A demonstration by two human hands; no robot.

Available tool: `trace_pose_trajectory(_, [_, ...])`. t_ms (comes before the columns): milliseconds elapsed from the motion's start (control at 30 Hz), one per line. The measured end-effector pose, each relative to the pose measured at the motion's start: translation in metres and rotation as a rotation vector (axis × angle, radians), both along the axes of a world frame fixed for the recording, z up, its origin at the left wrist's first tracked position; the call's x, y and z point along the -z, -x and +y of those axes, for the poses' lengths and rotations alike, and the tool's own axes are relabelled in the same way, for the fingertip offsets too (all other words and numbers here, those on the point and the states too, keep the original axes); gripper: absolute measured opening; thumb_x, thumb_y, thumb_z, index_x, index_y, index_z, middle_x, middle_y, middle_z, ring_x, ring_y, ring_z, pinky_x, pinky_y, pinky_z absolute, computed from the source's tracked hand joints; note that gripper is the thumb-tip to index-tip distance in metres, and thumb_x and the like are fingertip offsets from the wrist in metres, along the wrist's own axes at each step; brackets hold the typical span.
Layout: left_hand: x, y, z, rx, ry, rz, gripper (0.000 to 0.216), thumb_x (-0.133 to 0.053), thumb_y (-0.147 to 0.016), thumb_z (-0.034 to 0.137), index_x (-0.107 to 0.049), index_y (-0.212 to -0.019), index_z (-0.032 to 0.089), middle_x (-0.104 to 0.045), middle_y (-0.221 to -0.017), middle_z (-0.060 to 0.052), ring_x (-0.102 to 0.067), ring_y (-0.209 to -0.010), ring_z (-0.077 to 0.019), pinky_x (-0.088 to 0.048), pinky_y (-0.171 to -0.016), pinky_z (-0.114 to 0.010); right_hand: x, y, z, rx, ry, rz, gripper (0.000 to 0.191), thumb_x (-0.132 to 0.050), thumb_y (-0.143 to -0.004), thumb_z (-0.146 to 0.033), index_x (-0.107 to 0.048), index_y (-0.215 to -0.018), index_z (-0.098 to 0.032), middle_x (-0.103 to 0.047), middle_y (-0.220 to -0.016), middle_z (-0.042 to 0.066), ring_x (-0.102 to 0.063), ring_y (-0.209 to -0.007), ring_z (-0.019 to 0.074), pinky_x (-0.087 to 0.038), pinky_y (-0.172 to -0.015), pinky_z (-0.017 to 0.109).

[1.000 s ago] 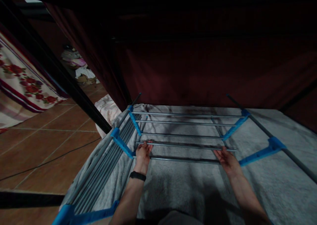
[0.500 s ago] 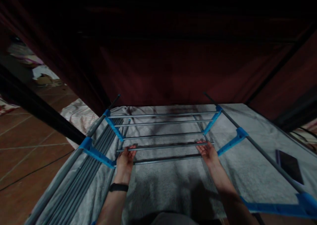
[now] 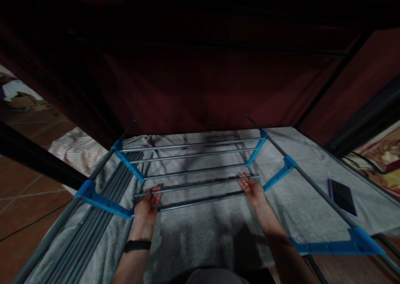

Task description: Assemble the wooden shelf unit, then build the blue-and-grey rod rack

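A loose grey metal rod [image 3: 200,184] lies across both of my hands. My left hand [image 3: 147,205], with a black band on its wrist, has its fingers curled around the rod's left end. Near the right end, my right hand [image 3: 252,189] supports it between thumb and fingers. The rod hangs within a rack frame of grey tubes and blue plastic brackets, between the left bracket [image 3: 103,200] and the right bracket [image 3: 279,174]. Another crossbar [image 3: 200,202] joins these two brackets. Farther back, several crossbars span the far left bracket [image 3: 128,161] and far right bracket [image 3: 256,149].
Several spare grey rods [image 3: 93,230] lie in a bundle at left on the grey blanket [image 3: 200,242]. A phone [image 3: 342,196] rests on the blanket at right. Dark red wooden furniture [image 3: 200,92] stands behind the rack. A cable [image 3: 34,221] crosses the tiled floor at left.
The view has turned slightly right, so the rack and hands appear farther left. Both hands keep the rod, in nearly the same place relative to the frame.
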State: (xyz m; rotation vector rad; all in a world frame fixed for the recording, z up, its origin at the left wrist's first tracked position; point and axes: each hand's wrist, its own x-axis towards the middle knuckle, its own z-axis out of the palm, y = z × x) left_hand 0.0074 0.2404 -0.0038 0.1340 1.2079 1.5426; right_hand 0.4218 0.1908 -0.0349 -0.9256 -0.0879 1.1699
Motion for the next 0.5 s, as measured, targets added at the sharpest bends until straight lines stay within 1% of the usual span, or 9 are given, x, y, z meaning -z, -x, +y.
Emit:
trace_pose_trajectory(133, [-0.0015, -0.0001, -0.0008, -0.003, 0.003, -0.007, 0.028, -0.042, -0.092, 0.003, -0.063, -0.078, 0.016, -0.07, -0.078, -0.005, -0.07, -0.077, -0.013, -0.06, -0.08, -0.025, -0.0008, -0.0016, 0.0, -0.01, -0.004, -0.022, 0.006, -0.058, -0.088, -0.02, -0.06, -0.084, -0.024, -0.073, -0.078, 0.0, -0.074, -0.078, 0.0153, -0.063, -0.081, 0.033])
trace_pose_trajectory(233, [-0.0029, 0.0002, -0.0015, 0.002, 0.006, -0.01, 0.029, -0.041, -0.092, 0.004, -0.064, -0.078, 0.016, -0.07, -0.078, -0.005, -0.07, -0.077, -0.0128, -0.059, -0.082, -0.026, -0.002, -0.002, -0.0006, -0.019, -0.006, -0.013, 0.007, -0.056, -0.089, -0.023, -0.06, -0.083, -0.024, -0.073, -0.078, 0.0, -0.074, -0.079, 0.0155, -0.062, -0.082, 0.033])
trace_pose_trajectory(400, [-0.0029, 0.001, -0.0023, 0.006, -0.006, -0.018, 0.029, -0.041, -0.095, 0.009, -0.063, -0.078, 0.014, -0.071, -0.079, -0.007, -0.071, -0.079, -0.0145, -0.06, -0.081, -0.028, -0.0033, -0.0011, -0.0003, 0.002, 0.02, 0.038, 0.014, -0.048, -0.09, -0.019, -0.061, -0.085, -0.022, -0.074, -0.077, 0.001, -0.074, -0.08, 0.016, -0.062, -0.083, 0.034])
trace_pose_trajectory(500, [-0.0023, 0.0005, -0.0018, 0.013, -0.006, -0.012, 0.03, -0.04, -0.094, 0.005, -0.063, -0.078, 0.015, -0.071, -0.078, -0.006, -0.071, -0.079, -0.0138, -0.06, -0.078, -0.026, -0.0025, -0.0005, 0.0007, 0.016, 0.028, 0.015, 0.013, -0.05, -0.09, -0.017, -0.061, -0.086, -0.022, -0.073, -0.076, 0.0, -0.074, -0.078, 0.0153, -0.062, -0.081, 0.032])
